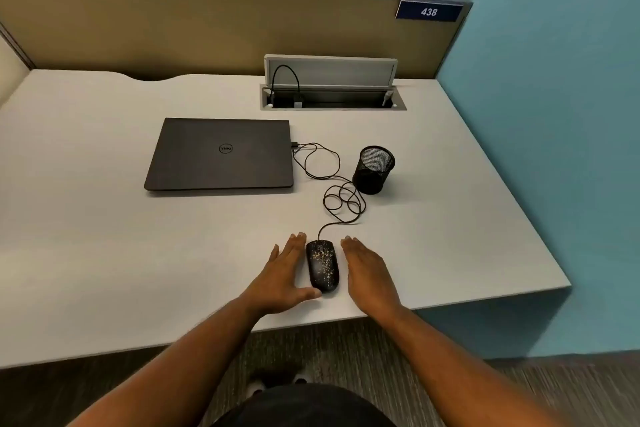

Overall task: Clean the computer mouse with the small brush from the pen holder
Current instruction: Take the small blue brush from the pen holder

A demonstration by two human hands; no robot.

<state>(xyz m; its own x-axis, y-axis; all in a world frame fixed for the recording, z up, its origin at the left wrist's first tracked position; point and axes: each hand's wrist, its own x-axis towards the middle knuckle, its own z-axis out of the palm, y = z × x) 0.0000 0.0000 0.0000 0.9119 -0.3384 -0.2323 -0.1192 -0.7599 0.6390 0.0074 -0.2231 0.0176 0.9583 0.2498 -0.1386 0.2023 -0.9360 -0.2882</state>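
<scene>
Black corded computer mouse (pixel 322 265), speckled with pale crumbs, lying near the front edge of the pale grey desk (pixel 104 253), nose pointing to 12 o'clock. Flanking it on both sides, two bare hands. Left hand (pixel 284 274) resting flat at the mouse's 9 o'clock, palm down, fingers stretched and slightly spread toward 12 o'clock, thumb reaching across to touch the mouse's rear end; gripping nothing. Right hand (pixel 369 272) sitting at 3 o'clock, just beside the mouse but apart from it, tipped a little onto its outer edge, fingers straight and together, likewise open and empty. Both forearms angling in from 6 o'clock, bare, converging toward the mouse. Thin black cable (pixel 341 199) looping from the mouse up toward 12 o'clock and plugging into the closed dark grey laptop (pixel 221 154) at 11 o'clock. Black mesh cylindrical pen holder (pixel 374 170) standing upright at 1 o'clock, well apart from the hands; contents not making themselves out from here.
</scene>
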